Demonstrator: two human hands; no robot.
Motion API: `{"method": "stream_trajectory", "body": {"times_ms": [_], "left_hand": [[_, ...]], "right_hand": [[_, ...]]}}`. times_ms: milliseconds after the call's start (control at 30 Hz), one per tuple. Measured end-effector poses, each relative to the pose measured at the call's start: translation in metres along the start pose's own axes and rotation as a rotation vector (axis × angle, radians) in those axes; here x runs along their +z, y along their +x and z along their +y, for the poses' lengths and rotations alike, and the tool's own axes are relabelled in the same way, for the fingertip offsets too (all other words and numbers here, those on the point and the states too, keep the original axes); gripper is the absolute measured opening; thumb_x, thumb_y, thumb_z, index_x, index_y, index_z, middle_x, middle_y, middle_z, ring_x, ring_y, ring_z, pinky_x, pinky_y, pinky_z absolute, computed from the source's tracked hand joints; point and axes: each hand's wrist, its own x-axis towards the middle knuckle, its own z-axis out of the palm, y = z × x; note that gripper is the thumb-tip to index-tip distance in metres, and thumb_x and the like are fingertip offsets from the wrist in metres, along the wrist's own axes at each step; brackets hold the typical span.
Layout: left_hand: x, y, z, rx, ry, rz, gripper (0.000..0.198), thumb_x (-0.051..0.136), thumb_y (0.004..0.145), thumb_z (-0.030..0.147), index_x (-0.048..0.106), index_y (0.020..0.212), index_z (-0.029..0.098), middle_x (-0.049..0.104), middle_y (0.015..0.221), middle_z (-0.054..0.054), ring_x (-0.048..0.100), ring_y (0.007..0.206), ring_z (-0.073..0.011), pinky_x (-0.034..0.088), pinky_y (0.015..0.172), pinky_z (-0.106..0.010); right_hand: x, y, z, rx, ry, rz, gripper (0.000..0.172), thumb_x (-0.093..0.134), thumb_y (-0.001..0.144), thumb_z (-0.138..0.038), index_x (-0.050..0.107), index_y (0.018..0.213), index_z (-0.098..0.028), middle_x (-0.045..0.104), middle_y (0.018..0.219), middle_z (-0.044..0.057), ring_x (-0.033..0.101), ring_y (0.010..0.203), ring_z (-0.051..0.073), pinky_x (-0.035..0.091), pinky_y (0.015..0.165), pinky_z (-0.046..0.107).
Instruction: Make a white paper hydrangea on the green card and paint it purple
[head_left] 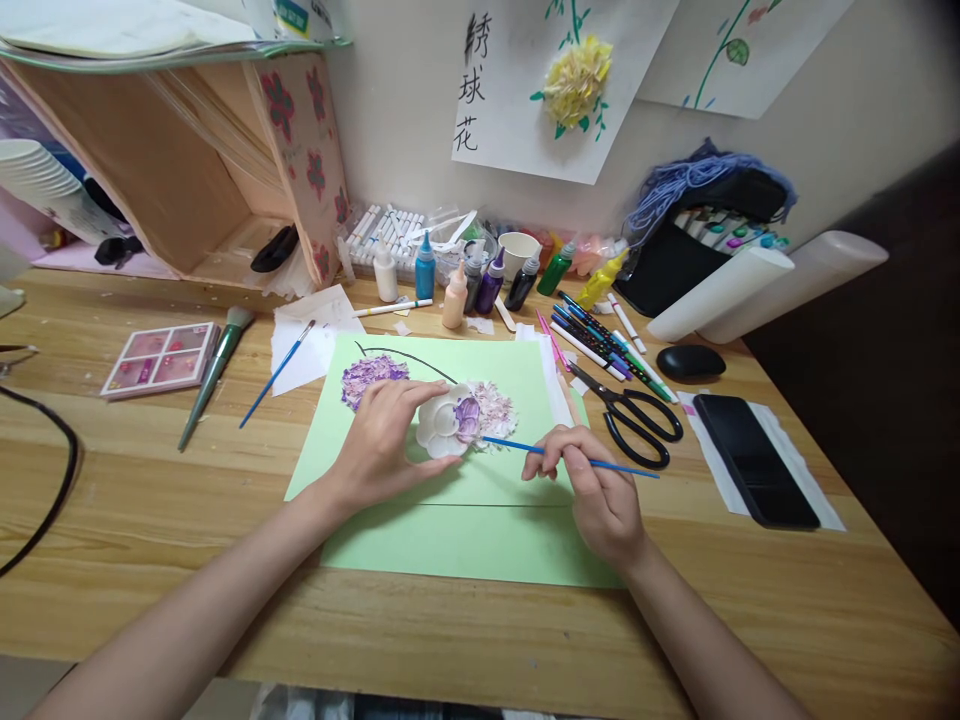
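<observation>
My left hand (pixel 386 435) grips a small white flower-shaped palette (pixel 437 425) between thumb and fingers. Purple paint (pixel 466 415) fills the palette's right side. In my right hand (pixel 592 480) is a thin blue paintbrush (pixel 622 467), its tip at the palette's right edge. Both hands are over light green paper (pixel 465 545). On that paper, a purple-and-white textured blossom (pixel 371 378) lies left of the palette, and a paler pinkish one (pixel 496 408) sits just right of it, partly hidden. A dark curved line joins the blossoms' tops.
Paint bottles (pixel 424 268) and a paper cup (pixel 519 253) line the back. Black scissors (pixel 630 410), pens (pixel 600 340), a mouse (pixel 691 362) and a phone (pixel 754 460) lie right. Another blue brush (pixel 277 375), a large green-handled brush (pixel 214 375) and a pink case (pixel 160 360) lie left.
</observation>
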Motion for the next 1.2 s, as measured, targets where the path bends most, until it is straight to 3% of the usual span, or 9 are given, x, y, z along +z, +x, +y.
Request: {"method": "stream_trajectory", "body": {"times_ms": [233,367,500,600,733,867,1000,1133,1200], "left_hand": [[-0.0001,0.0002,-0.0003,0.0,0.008,0.003,0.066,0.075,0.073,0.04,0.043,0.128,0.023,0.065,0.117,-0.011,0.061,0.104,-0.027,0.042,0.09,-0.041],[0.0006,-0.0003,-0.0004,0.005,0.01,0.001,0.065,0.075,0.073,0.041,0.043,0.127,0.022,0.065,0.118,-0.011,0.061,0.105,-0.027,0.041,0.091,-0.041],[0.0003,0.0001,0.0004,0.001,0.008,-0.006,0.064,0.074,0.074,0.04,0.043,0.127,0.022,0.065,0.118,-0.011,0.061,0.105,-0.027,0.041,0.091,-0.041],[-0.0001,0.0006,0.0009,0.003,0.008,-0.013,0.064,0.074,0.075,0.041,0.042,0.127,0.023,0.065,0.119,-0.01,0.061,0.105,-0.0267,0.04,0.091,-0.041],[0.0003,0.0006,0.0005,0.016,0.012,-0.013,0.063,0.074,0.075,0.041,0.042,0.127,0.022,0.065,0.119,-0.01,0.061,0.105,-0.0263,0.04,0.091,-0.04],[0.0008,-0.0002,-0.0002,0.012,0.011,-0.013,0.064,0.074,0.075,0.043,0.042,0.126,0.021,0.065,0.118,-0.011,0.06,0.105,-0.0259,0.04,0.091,-0.04],[0.0007,-0.0007,-0.0001,0.007,0.013,-0.009,0.064,0.074,0.075,0.045,0.043,0.126,0.021,0.065,0.118,-0.011,0.06,0.106,-0.0262,0.04,0.091,-0.04],[0.0017,-0.0001,-0.0004,0.012,0.009,-0.015,0.064,0.074,0.074,0.044,0.042,0.125,0.021,0.065,0.117,-0.011,0.06,0.105,-0.026,0.04,0.091,-0.04],[0.0023,0.0003,-0.0011,0.007,0.005,-0.016,0.065,0.074,0.074,0.044,0.042,0.126,0.021,0.065,0.118,-0.011,0.06,0.105,-0.0263,0.04,0.091,-0.04]], "right_hand": [[-0.0015,-0.0004,0.0005,-0.011,-0.053,0.041,0.029,0.033,0.1,-0.026,0.053,0.08,-0.022,0.059,0.071,0.002,0.058,0.067,0.017,0.044,0.064,0.031],[-0.0019,-0.0011,0.001,-0.007,-0.035,-0.028,0.029,0.033,0.1,-0.026,0.052,0.08,-0.022,0.057,0.071,0.001,0.057,0.066,0.016,0.044,0.063,0.031],[-0.002,-0.0015,0.0016,-0.034,-0.09,0.018,0.029,0.033,0.1,-0.026,0.052,0.079,-0.022,0.057,0.071,0.002,0.057,0.067,0.017,0.043,0.065,0.032],[-0.0021,-0.0011,0.0013,-0.024,-0.071,-0.037,0.03,0.033,0.1,-0.026,0.052,0.078,-0.022,0.056,0.07,0.001,0.057,0.066,0.016,0.043,0.063,0.031],[-0.0023,-0.0001,0.0006,-0.033,-0.137,0.005,0.028,0.034,0.1,-0.023,0.053,0.08,-0.022,0.057,0.073,0.001,0.056,0.068,0.016,0.043,0.066,0.031],[-0.0027,0.0006,0.0009,-0.026,-0.083,-0.067,0.027,0.035,0.1,-0.023,0.054,0.08,-0.022,0.058,0.073,0.001,0.057,0.07,0.015,0.043,0.066,0.03],[-0.0033,0.0013,0.0024,-0.003,-0.091,0.028,0.027,0.035,0.1,-0.022,0.055,0.082,-0.022,0.059,0.076,0.0,0.056,0.071,0.014,0.042,0.066,0.028],[-0.0033,0.0006,0.0039,-0.008,-0.063,-0.051,0.027,0.035,0.1,-0.023,0.054,0.081,-0.022,0.058,0.075,0.0,0.057,0.071,0.014,0.042,0.067,0.028],[-0.0031,0.0001,0.0041,-0.026,-0.074,-0.012,0.027,0.035,0.1,-0.021,0.054,0.081,-0.022,0.057,0.075,-0.001,0.056,0.071,0.014,0.041,0.067,0.028]]}}
